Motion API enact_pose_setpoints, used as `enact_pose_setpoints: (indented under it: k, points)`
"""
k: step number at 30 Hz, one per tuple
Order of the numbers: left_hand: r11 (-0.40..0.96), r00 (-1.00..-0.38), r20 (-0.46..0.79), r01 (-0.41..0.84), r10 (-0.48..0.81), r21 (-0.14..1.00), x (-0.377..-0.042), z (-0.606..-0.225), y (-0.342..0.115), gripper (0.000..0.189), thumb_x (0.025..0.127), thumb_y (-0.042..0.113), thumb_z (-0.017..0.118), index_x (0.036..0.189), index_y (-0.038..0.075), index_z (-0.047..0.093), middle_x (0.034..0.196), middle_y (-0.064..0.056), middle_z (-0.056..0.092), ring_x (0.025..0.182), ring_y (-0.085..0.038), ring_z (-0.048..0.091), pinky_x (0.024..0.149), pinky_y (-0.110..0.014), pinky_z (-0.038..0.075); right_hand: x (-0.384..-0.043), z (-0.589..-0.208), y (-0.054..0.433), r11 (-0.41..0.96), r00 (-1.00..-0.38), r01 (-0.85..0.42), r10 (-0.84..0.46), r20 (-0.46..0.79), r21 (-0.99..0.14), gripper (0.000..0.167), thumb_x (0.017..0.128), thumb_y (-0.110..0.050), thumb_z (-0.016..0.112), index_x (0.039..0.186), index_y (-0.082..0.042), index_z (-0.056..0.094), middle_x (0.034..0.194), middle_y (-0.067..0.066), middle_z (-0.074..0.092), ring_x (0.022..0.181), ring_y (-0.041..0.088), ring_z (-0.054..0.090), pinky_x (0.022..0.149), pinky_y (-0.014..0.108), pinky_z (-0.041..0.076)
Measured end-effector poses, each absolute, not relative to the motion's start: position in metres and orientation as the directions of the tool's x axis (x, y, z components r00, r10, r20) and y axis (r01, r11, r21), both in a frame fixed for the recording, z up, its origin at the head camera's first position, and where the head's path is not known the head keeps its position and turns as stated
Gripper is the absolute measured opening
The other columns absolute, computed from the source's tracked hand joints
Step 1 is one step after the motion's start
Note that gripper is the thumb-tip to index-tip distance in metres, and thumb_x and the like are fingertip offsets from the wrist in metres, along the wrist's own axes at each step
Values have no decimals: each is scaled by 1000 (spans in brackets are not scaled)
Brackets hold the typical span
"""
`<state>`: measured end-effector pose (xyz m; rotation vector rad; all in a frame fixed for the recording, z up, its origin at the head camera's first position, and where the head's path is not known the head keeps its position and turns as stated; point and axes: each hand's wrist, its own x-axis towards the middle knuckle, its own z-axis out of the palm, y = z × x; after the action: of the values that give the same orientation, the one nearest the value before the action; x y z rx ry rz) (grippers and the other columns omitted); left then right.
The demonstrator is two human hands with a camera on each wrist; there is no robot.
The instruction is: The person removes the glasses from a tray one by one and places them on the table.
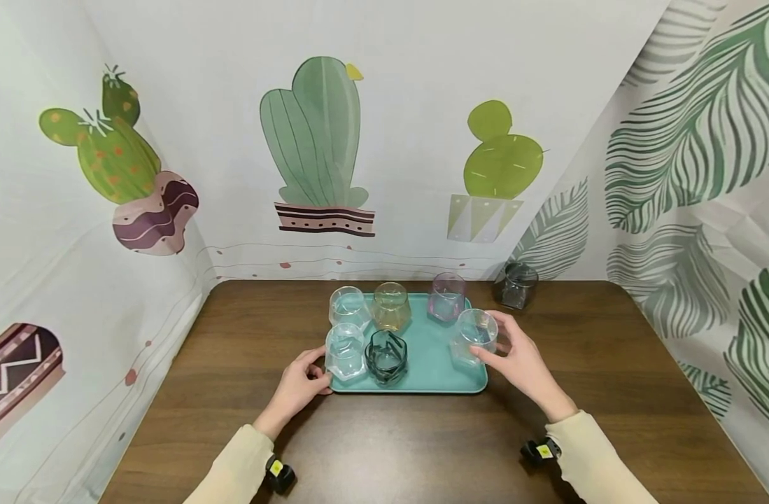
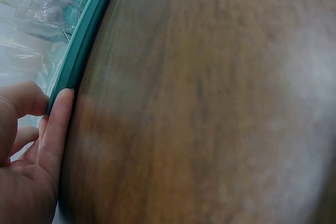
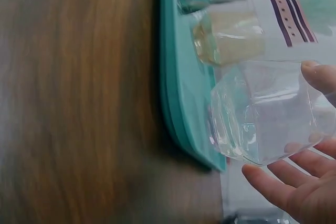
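In the head view, my right hand [image 1: 521, 358] holds a clear faceted glass [image 1: 476, 327] by its sides, over the right front part of a teal tray [image 1: 431, 374]. The right wrist view shows that glass [image 3: 262, 111] tipped sideways in frame, thumb on one side and fingers on the other. My left hand [image 1: 298, 388] grips the tray's front left corner; its fingers touch the rim [image 2: 79, 51] in the left wrist view. On the tray stand two clear glasses, front [image 1: 345, 350] and back [image 1: 349, 306], a dark twisted glass [image 1: 387, 358], an amber glass [image 1: 392, 308] and a pink-tinted glass [image 1: 446, 297].
A dark grey glass [image 1: 519, 285] stands on the brown wooden table [image 1: 384, 448], off the tray at the back right. Behind the table's far edge hangs a white cloth [image 1: 409, 140] printed with cacti and leaves.
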<state>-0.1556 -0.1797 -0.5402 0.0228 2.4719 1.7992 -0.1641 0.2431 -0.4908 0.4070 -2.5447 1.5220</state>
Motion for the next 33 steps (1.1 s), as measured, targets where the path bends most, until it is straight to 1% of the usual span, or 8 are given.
enact_pose_setpoints:
  k: [3, 7, 18, 21, 24, 27, 30, 33]
  points:
    - [308, -996, -63, -42, 59, 950, -156, -540, -180, 58, 83, -12, 69, 141, -6, 59, 108, -13, 56, 74, -15, 58, 61, -29, 67, -162, -487, 255, 476, -954, -299, -135, 267, -827, 72, 88, -10, 84, 149, -4, 46, 135, 22, 61, 124, 37, 61, 95, 28, 62]
    - [307, -996, -68, -46, 62, 951, -155, -539, -180, 58, 84, -12, 69, 141, -6, 59, 108, -13, 56, 75, -15, 58, 61, -30, 67, -160, -483, 271, 497, -964, -263, -105, 244, -827, 73, 89, -12, 83, 150, -5, 44, 137, 23, 59, 127, 40, 59, 91, 7, 52]
    - [322, -997, -60, -39, 57, 946, -154, -538, -179, 59, 83, -12, 69, 141, -6, 59, 105, -12, 56, 74, -15, 58, 61, -30, 67, -156, -478, 310, 549, -971, -210, -18, 240, -809, 73, 91, -11, 81, 151, -1, 41, 137, 28, 55, 127, 45, 55, 84, -2, 48]
    - [327, -997, -59, -38, 52, 944, -155, -539, -179, 59, 83, -12, 69, 140, -6, 60, 105, -12, 56, 74, -15, 58, 60, -30, 67, -157, -477, 320, 584, -968, -196, 12, 249, -788, 72, 91, -13, 81, 150, -1, 42, 135, 27, 56, 123, 33, 58, 83, -2, 48]
    - [328, -997, -57, -37, 52, 944, -155, -540, -179, 59, 83, -13, 69, 140, -6, 60, 105, -12, 56, 74, -15, 58, 60, -30, 66, -158, -478, 331, 604, -964, -188, 36, 263, -774, 71, 90, -13, 82, 149, 0, 43, 132, 29, 58, 115, 6, 58, 81, -2, 48]
    - [324, -997, -53, -34, 52, 945, -154, -539, -179, 59, 83, -12, 69, 140, -6, 60, 104, -12, 56, 73, -14, 58, 60, -29, 66, -161, -479, 341, 609, -960, -185, 54, 274, -771, 71, 89, -12, 82, 148, 2, 44, 131, 32, 58, 107, -14, 49, 80, -3, 48]
    - [319, -997, -48, -29, 52, 947, -154, -539, -179, 59, 82, -13, 69, 140, -7, 60, 104, -13, 56, 73, -14, 58, 60, -30, 66, -164, -479, 349, 616, -959, -171, 76, 274, -769, 72, 90, -13, 82, 148, 3, 43, 131, 33, 57, 105, -20, 45, 80, -4, 46]
    - [313, -997, -53, -33, 56, 949, -154, -538, -179, 59, 83, -13, 68, 140, -7, 59, 104, -13, 56, 74, -15, 58, 61, -30, 67, -167, -477, 356, 629, -961, -141, 100, 259, -765, 72, 91, -16, 81, 148, 4, 42, 133, 33, 56, 106, -15, 47, 81, -6, 43]
